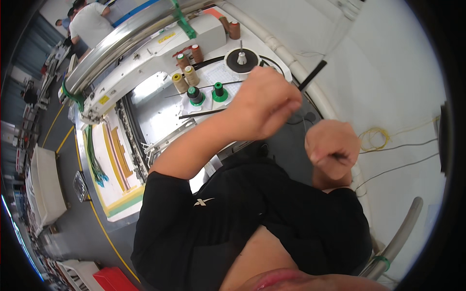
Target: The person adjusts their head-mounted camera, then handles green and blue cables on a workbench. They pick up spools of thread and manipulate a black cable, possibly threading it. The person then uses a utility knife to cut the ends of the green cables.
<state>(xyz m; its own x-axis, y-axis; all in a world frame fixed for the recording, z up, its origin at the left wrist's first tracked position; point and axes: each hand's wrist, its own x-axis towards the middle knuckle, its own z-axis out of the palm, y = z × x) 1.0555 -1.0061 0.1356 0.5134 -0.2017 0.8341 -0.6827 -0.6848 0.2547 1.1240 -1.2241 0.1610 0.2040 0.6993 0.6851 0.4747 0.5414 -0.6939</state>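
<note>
My left hand (269,99) is raised in front of the sewing table's right end, fingers curled into a fist. A short black strip (313,75) sticks out past its knuckles, up and to the right; the fingers hide where it is gripped. Lower and to the right, my right hand (333,148) is closed too, its fingers rolled in around a dark gap. What it holds, if anything, is hidden. A faint thin line shows between the two hands. Behind my left forearm, another black strip (201,114) lies at the table's edge.
A long-arm sewing machine (141,60) spans the table. Thread cones (196,95) and a black disc on a spindle (242,60) stand beyond my left forearm. A white pipe (286,56) follows the wall; yellow cable (374,139) hangs at right. Other people (87,24) are far left.
</note>
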